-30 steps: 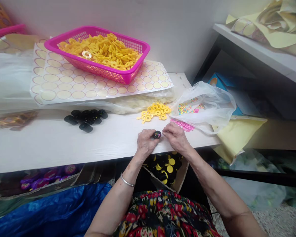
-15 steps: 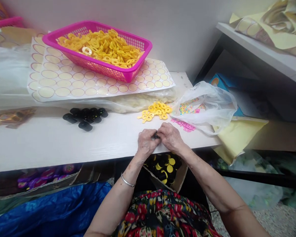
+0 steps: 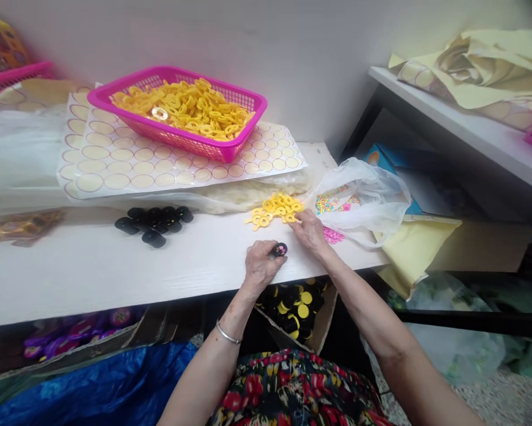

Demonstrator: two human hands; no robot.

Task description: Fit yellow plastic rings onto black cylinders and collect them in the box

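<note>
My left hand point(image 3: 261, 261) is closed around a small black round case point(image 3: 280, 249), its open end facing up with pink and other coloured bits inside. At the right edge of a small pile of yellow ring pieces with tabs point(image 3: 272, 208), my right hand point(image 3: 310, 231) has its fingertips pinched on one piece. Beside that hand lie small pink pieces point(image 3: 333, 235), partly covered by it. A group of black cases point(image 3: 152, 222) lies on the table point(image 3: 194, 260) to the left.
A pink basket point(image 3: 228, 152) full of yellow rings stands on sticker sheets point(image 3: 92, 180) at the back. On the right, a clear plastic bag point(image 3: 381, 192) holds coloured beads. Below the table edge, a cardboard box point(image 3: 325, 319) contains black and yellow pieces. A white shelf point(image 3: 447, 109) juts in at right.
My right hand has left the black case and moved up to the yellow pile. My left hand keeps the case, now turned open end up. The whole view has shifted slightly.
</note>
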